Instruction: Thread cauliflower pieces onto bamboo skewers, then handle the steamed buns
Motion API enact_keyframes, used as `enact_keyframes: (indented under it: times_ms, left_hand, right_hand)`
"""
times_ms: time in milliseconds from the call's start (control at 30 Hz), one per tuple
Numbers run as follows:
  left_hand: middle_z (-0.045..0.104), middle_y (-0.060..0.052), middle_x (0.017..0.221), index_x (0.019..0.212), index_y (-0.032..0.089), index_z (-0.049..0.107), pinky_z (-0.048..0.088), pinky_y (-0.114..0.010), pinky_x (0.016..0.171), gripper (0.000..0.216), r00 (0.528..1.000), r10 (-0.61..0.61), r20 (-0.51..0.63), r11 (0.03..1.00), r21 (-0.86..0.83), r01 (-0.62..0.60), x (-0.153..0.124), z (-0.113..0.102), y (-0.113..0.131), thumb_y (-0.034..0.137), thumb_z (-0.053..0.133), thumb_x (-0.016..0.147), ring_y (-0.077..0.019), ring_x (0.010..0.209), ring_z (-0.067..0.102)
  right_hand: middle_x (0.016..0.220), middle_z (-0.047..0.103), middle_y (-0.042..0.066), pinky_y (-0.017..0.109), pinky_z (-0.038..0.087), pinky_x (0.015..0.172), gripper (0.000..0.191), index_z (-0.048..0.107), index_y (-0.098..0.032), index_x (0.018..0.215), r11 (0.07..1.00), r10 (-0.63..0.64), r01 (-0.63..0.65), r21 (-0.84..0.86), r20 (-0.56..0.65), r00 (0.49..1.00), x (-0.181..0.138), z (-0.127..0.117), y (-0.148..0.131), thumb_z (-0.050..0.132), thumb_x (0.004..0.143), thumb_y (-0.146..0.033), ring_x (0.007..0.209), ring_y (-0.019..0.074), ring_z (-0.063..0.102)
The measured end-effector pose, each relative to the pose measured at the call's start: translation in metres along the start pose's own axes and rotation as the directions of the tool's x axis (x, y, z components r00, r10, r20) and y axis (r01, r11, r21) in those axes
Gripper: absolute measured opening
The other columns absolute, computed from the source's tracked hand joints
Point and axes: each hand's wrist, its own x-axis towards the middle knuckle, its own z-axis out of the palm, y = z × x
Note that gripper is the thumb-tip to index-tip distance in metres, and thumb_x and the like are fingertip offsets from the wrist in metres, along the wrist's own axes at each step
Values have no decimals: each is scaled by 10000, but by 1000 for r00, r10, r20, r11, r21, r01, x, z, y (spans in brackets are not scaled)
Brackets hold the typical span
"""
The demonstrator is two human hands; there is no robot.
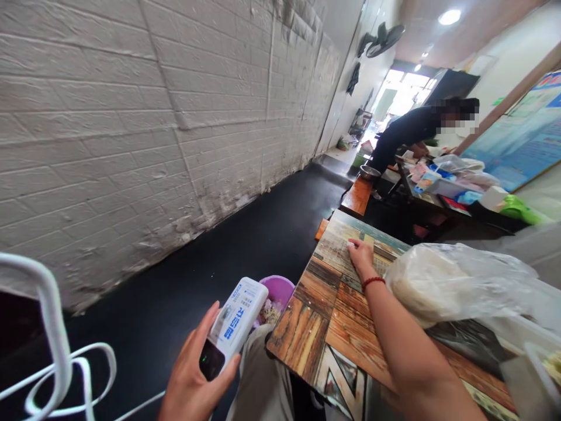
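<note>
My left hand (199, 362) is wrapped round a white power bank (236, 318) with blue print and a dark display end showing a small green light. It is held in the air to the left of the wooden-patterned table (315, 304). My right hand (362, 255), with a red bead bracelet (373, 283) on its wrist, rests at the far part of the tabletop. Its fingers are curled together; a small whitish bit shows at the fingertips, too small to name. Below the power bank stands a purple bin (278, 289) with scraps in it.
A clear plastic bag (438, 280) of pale stuff lies right of my forearm, above a black bag (468, 339). White cable (56, 327) loops at the lower left. A person (407, 128) bends over a cluttered table beyond a bench (357, 196). A brick-patterned wall (131, 117) runs along the left.
</note>
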Motion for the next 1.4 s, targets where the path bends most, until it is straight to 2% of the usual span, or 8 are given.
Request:
enact_keyframes:
  times_ms: [167, 333, 467, 600, 767, 867, 1033, 1400]
  left_hand:
    - [554, -93, 1355, 1415, 241, 395, 434, -443, 1042, 745, 999, 46, -10, 999, 0, -46, -2, 1, 1, 424, 638, 734, -288, 1231, 538]
    - [551, -103, 1355, 1415, 233, 393, 436, -438, 1034, 748, 998, 61, -12, 998, 8, -61, -9, -1, 0, 384, 649, 729, -285, 1226, 541]
    - [543, -108, 1362, 1433, 233, 365, 408, -450, 1057, 776, 998, 63, -8, 998, -14, -63, -10, 0, 2, 371, 659, 728, -282, 1228, 537]
    - [562, -108, 1339, 1427, 231, 375, 416, -449, 1046, 781, 996, 90, 19, 995, -37, -89, -9, 1, 5, 363, 668, 716, -281, 1209, 550]
    - [579, -116, 1309, 1420, 221, 385, 440, -438, 1013, 774, 994, 102, 44, 992, -74, -99, -14, 0, 7, 368, 666, 714, -277, 1192, 560]
    - [573, -119, 1314, 1425, 219, 374, 424, -442, 1027, 784, 992, 106, 69, 991, -87, -100, -18, -3, 7, 373, 669, 715, -276, 1195, 555]
    - [545, -122, 1348, 1443, 221, 342, 392, -448, 1057, 813, 994, 84, 69, 993, -92, -77, -21, -11, 5, 380, 670, 717, -280, 1241, 516]
    - [557, -116, 1337, 1434, 206, 362, 410, -420, 1043, 777, 1000, 23, 14, 997, -79, -22, -30, -21, 2, 330, 656, 726, -269, 1223, 535]
  right_hand:
    - [883, 751, 19, 308, 518, 772, 192, 753, -228, 872, 987, -138, 118, 109, 203, 969, -23, 29, -22, 613, 747, -265, 810, 181, 673]
    - [857, 753, 77, 397, 506, 800, 286, 758, -175, 893, 991, -89, 71, 109, 165, 982, -6, 35, -32, 521, 753, -253, 808, 235, 673]
    - [929, 752, 55, 379, 481, 902, 205, 757, -210, 817, 980, -153, 117, 162, 226, 962, -42, 30, -44, 577, 720, -225, 930, 221, 663]
    - [924, 758, 36, 359, 521, 855, 179, 756, -239, 829, 970, -172, 115, 213, 274, 946, -107, -15, -41, 604, 746, -284, 883, 205, 684]
    - [1028, 741, 96, 453, 502, 918, 312, 747, -209, 966, 997, 22, -32, 66, 152, 988, -170, -98, 13, 563, 814, -409, 979, 266, 675]
    - [1053, 719, 110, 489, 466, 966, 301, 746, -221, 956, 997, -5, 10, -74, 73, 997, -196, -109, 24, 559, 823, -416, 1012, 283, 647]
    - [1060, 692, 90, 448, 492, 926, 237, 722, -318, 1000, 989, -139, 145, -20, 190, 972, -204, -62, -28, 533, 858, -330, 998, 267, 626]
    - [971, 726, 101, 366, 529, 820, 202, 730, -239, 921, 986, -127, 93, 138, 268, 955, -151, 30, -94, 577, 813, -317, 886, 230, 661]
